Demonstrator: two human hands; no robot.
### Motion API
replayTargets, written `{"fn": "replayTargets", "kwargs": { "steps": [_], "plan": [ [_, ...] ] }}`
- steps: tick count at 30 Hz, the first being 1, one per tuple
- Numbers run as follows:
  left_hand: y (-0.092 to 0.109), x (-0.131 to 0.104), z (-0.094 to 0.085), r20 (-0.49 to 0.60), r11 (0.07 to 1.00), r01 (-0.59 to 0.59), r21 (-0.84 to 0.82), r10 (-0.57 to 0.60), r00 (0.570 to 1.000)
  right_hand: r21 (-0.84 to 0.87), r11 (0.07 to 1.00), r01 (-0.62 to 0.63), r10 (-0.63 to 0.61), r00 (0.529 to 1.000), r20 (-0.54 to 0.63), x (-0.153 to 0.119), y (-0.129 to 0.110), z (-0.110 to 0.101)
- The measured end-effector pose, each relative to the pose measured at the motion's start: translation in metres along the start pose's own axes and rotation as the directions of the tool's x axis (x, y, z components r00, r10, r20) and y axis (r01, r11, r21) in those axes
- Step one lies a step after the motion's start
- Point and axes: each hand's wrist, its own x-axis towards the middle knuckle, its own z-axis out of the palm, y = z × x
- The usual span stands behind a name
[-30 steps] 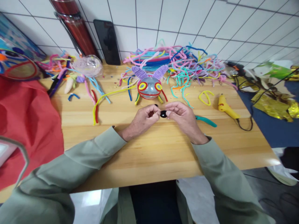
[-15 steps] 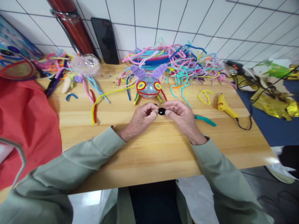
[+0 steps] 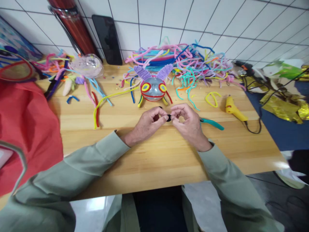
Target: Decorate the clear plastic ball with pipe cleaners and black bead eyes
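Piece [image 3: 169,118], black, being pinched between left hand [image 3: 147,124] and right hand [image 3: 189,126].
They are covering its edges, leaving its shape unclear; a toy [image 3: 154,91] is sitting beyond them, and the right hand is partly hiding a teal handle [image 3: 213,123].

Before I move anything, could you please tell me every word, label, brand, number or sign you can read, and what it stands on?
No text can be read in this view.
Red flask: any marking on its band is too small and blurred to read.
Black phone: no legible lettering.
Yellow glue gun: no legible lettering.
Black piece between the left hand and right hand: no legible lettering.
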Motion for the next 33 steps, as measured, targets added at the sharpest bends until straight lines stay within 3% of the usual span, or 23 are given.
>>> {"fn": "replayTargets", "kwargs": {
  "steps": [4,13,21,26,33],
  "plan": [
    [-0.001,0.0,0.0,-0.003,0.999,0.003,-0.049,-0.003,1.0,0.049,0.998,-0.039,0.04,0.999,-0.025,-0.001,0.003,0.002],
    [-0.007,0.006,-0.001,-0.061,0.962,0.027,-0.271,-0.045,0.997,0.259,0.948,-0.188,0.176,0.982,0.066,0.003,0.01,0.0],
    [-0.003,0.004,0.0,0.088,0.942,0.127,-0.312,-0.105,0.991,0.251,0.953,-0.168,0.161,0.986,0.05,0.005,0.011,0.002],
    [-0.004,0.004,0.0,0.104,0.933,0.15,-0.328,-0.122,0.987,0.279,0.945,-0.168,0.164,0.986,0.036,0.004,0.009,0.004],
    [-0.007,0.005,0.0,0.101,0.919,0.174,-0.354,-0.147,0.984,0.343,0.894,-0.287,0.244,0.956,0.164,0.009,0.006,-0.004]
  ]
}}
